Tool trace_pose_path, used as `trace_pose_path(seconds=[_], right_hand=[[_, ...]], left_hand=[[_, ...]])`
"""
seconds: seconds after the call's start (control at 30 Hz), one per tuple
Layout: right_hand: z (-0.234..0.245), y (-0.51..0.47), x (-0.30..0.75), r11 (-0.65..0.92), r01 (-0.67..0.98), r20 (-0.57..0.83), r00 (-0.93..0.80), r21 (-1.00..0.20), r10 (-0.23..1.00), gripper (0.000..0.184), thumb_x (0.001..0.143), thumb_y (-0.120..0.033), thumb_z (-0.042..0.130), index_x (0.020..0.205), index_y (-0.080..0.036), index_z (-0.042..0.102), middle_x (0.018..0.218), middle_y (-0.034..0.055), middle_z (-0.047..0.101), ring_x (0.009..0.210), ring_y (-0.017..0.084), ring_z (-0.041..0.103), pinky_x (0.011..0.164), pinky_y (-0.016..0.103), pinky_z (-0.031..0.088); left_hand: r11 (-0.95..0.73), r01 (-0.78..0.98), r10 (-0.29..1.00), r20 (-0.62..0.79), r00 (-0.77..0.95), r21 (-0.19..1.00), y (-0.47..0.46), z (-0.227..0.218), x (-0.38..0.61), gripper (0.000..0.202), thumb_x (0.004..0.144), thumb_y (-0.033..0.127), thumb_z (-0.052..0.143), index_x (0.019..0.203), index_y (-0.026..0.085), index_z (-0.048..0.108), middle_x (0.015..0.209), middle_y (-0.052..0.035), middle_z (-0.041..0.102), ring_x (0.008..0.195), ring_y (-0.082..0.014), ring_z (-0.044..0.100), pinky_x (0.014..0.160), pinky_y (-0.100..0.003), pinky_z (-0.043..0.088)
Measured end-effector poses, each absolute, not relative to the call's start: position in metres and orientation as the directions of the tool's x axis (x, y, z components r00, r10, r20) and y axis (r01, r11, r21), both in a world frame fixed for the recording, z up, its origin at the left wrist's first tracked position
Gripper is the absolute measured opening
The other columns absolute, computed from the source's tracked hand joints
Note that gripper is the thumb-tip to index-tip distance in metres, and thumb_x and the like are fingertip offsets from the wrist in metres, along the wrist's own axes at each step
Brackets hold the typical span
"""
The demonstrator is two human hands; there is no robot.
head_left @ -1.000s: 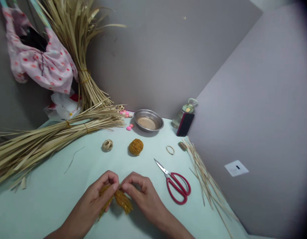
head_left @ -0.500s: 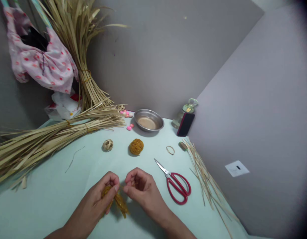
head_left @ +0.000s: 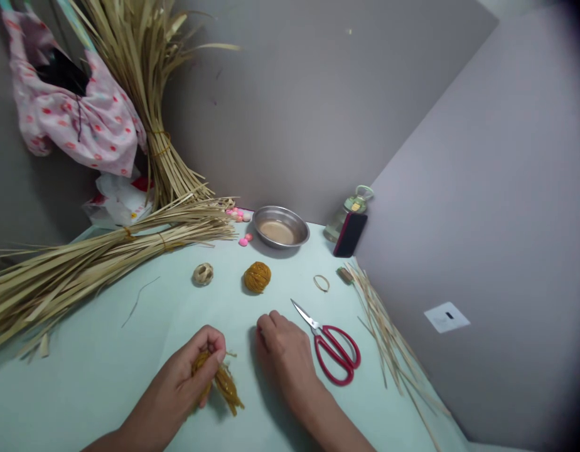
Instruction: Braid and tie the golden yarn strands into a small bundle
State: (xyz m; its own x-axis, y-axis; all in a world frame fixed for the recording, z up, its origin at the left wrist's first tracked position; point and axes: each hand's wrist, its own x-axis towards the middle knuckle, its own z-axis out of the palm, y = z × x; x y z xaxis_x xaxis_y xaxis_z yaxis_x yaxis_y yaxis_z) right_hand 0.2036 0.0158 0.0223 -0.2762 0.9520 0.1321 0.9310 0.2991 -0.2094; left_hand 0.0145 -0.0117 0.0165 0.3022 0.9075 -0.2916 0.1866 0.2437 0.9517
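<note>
My left hand (head_left: pixel 189 373) is closed around a bundle of mustard-yellow yarn (head_left: pixel 228 390), whose loose ends hang out below the fingers. A short yarn end sticks out to the right past the thumb tip. My right hand (head_left: pixel 287 358) is low over the table, back up, its fingers curled together; whatever they hold, if anything, is hidden. Just to its right lie red-handled scissors (head_left: pixel 337 351), blades closed, not touched by the hand. Beyond both hands sits a ball of the same yarn (head_left: pixel 257 277).
Behind are a small woven ball (head_left: pixel 203 274), a metal bowl of liquid (head_left: pixel 280 227), pink pieces (head_left: pixel 243 242) and a thin ring (head_left: pixel 321 283). A phone (head_left: pixel 351 235) leans against a bottle (head_left: pixel 354 204). Straw bundles (head_left: pixel 106 257) lie left; loose strips (head_left: pixel 388 333) line the right edge.
My right hand has let go of the yarn end beside the left hand, moved right toward the scissors and turned its back upward. The left hand keeps its hold on the yarn.
</note>
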Motion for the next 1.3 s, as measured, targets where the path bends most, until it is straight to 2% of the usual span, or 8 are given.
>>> trace_pose_path(seconds=[0.07, 0.17, 0.2, 0.27, 0.4, 0.67, 1.1, 1.3], right_hand=[[0.031, 0.017, 0.207, 0.265, 0.883, 0.136, -0.230, -0.387, 0.964, 0.013, 0.091, -0.013, 0.050, 0.085, -0.017, 0.061, 0.083, 0.0059, 0.060, 0.070, 0.017, 0.051, 0.061, 0.028, 0.031], [0.046, 0.013, 0.205, 0.234, 0.580, 0.085, -0.273, -0.780, 0.958, 0.014, 0.097, -0.027, 0.051, 0.092, -0.018, 0.061, 0.090, 0.0038, 0.059, 0.080, 0.016, 0.054, 0.070, 0.026, 0.039], [0.049, 0.011, 0.203, 0.201, 0.478, 0.047, -0.316, -0.855, 0.948, 0.018, 0.097, -0.031, 0.050, 0.093, -0.019, 0.062, 0.091, 0.0033, 0.059, 0.082, 0.016, 0.054, 0.072, 0.026, 0.041], [0.050, 0.007, 0.198, 0.132, 0.345, -0.020, -0.404, -0.929, 0.915, 0.022, 0.096, -0.037, 0.054, 0.089, -0.019, 0.064, 0.090, 0.0026, 0.058, 0.083, 0.015, 0.054, 0.073, 0.026, 0.041], [0.041, 0.006, 0.192, 0.033, 0.208, -0.063, -0.439, -0.978, 0.896, 0.030, 0.090, -0.043, 0.062, 0.075, -0.017, 0.064, 0.084, 0.0026, 0.057, 0.081, 0.016, 0.054, 0.075, 0.029, 0.041], [0.040, 0.010, 0.194, -0.077, 0.076, -0.098, -0.343, -0.994, 0.934, 0.022, 0.084, -0.036, 0.068, 0.078, -0.015, 0.067, 0.078, 0.0016, 0.057, 0.073, 0.015, 0.051, 0.070, 0.029, 0.039], [0.042, 0.009, 0.191, -0.131, 0.077, -0.149, -0.321, -0.988, 0.935, 0.006, 0.076, -0.020, 0.069, 0.076, -0.015, 0.068, 0.079, 0.0015, 0.058, 0.075, 0.015, 0.053, 0.071, 0.028, 0.041], [0.044, 0.009, 0.190, -0.158, 0.078, -0.175, -0.331, -0.984, 0.927, 0.013, 0.075, -0.027, 0.073, 0.075, -0.015, 0.068, 0.077, 0.0013, 0.058, 0.074, 0.015, 0.052, 0.071, 0.030, 0.040]], left_hand=[[0.259, 0.164, 0.905, -0.298, 0.304, 0.952, -0.011, 0.018, 0.015, 0.031, 0.094, 0.053, 0.040, 0.080, 0.026, 0.045, 0.056, 0.0101, 0.039, 0.050, -0.0133, 0.040, 0.053, -0.025, 0.035], [0.260, 0.152, 0.900, -0.297, 0.318, 0.953, -0.010, 0.020, 0.016, 0.032, 0.094, 0.055, 0.041, 0.082, 0.026, 0.046, 0.056, 0.0105, 0.038, 0.050, -0.0129, 0.039, 0.053, -0.025, 0.035], [0.261, 0.148, 0.897, -0.296, 0.328, 0.954, -0.009, 0.020, 0.017, 0.032, 0.093, 0.055, 0.041, 0.083, 0.026, 0.046, 0.057, 0.0106, 0.038, 0.051, -0.0128, 0.039, 0.052, -0.025, 0.035], [0.265, 0.136, 0.888, -0.297, 0.352, 0.955, -0.009, 0.020, 0.017, 0.032, 0.093, 0.055, 0.043, 0.082, 0.025, 0.046, 0.057, 0.0108, 0.038, 0.051, -0.0125, 0.039, 0.051, -0.024, 0.034], [0.268, 0.116, 0.881, -0.292, 0.373, 0.957, -0.009, 0.020, 0.017, 0.033, 0.092, 0.056, 0.047, 0.081, 0.025, 0.047, 0.057, 0.0109, 0.039, 0.050, -0.0118, 0.040, 0.050, -0.023, 0.034], [0.254, 0.069, 0.893, -0.261, 0.366, 0.965, -0.008, 0.020, 0.017, 0.031, 0.094, 0.055, 0.042, 0.090, 0.025, 0.048, 0.057, 0.0108, 0.043, 0.051, -0.0118, 0.043, 0.055, -0.024, 0.038], [0.261, 0.087, 0.881, -0.275, 0.386, 0.961, -0.008, 0.019, 0.016, 0.031, 0.094, 0.053, 0.044, 0.085, 0.024, 0.050, 0.054, 0.0112, 0.041, 0.049, -0.0112, 0.041, 0.052, -0.023, 0.036], [0.275, 0.088, 0.875, -0.287, 0.389, 0.958, -0.008, 0.018, 0.017, 0.029, 0.091, 0.051, 0.049, 0.082, 0.024, 0.050, 0.059, 0.0105, 0.042, 0.048, -0.0102, 0.039, 0.048, -0.022, 0.034]])
